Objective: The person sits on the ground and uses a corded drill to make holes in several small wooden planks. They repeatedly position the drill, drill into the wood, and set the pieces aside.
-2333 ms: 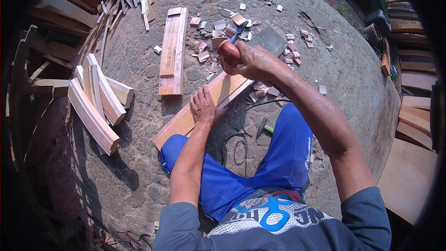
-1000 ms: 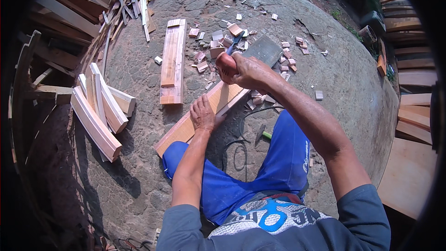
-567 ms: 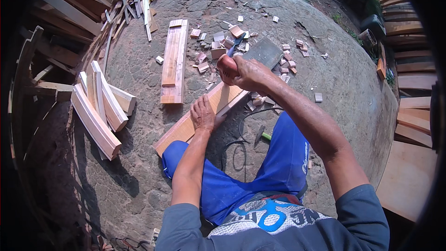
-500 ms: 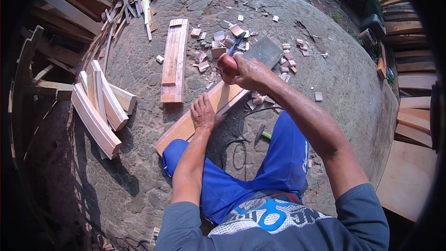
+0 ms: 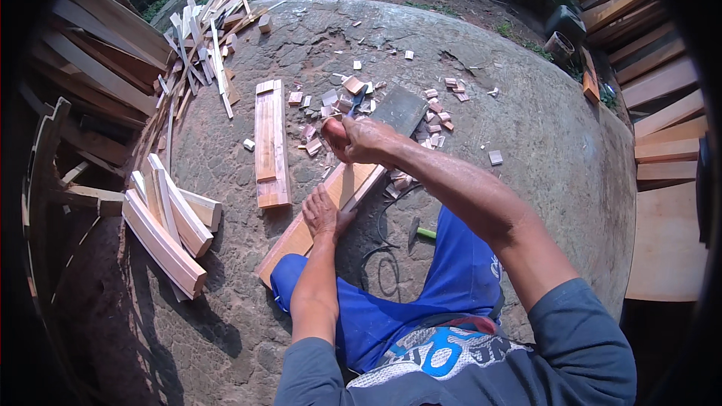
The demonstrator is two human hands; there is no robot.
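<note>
On stone ground (image 5: 526, 150), amid offcuts (image 5: 444, 105): left hand (image 5: 325, 214) flat on plank (image 5: 320, 218), right hand (image 5: 359, 140) gripping tool (image 5: 356, 101).

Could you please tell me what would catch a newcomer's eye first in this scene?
At the centre, the right hand grips a tool with a reddish handle above a long wooden plank, which the left hand presses flat onto the stone ground. Small wood offcuts are scattered just beyond the plank's far end, and a stack of cut boards lies to the left.
</note>
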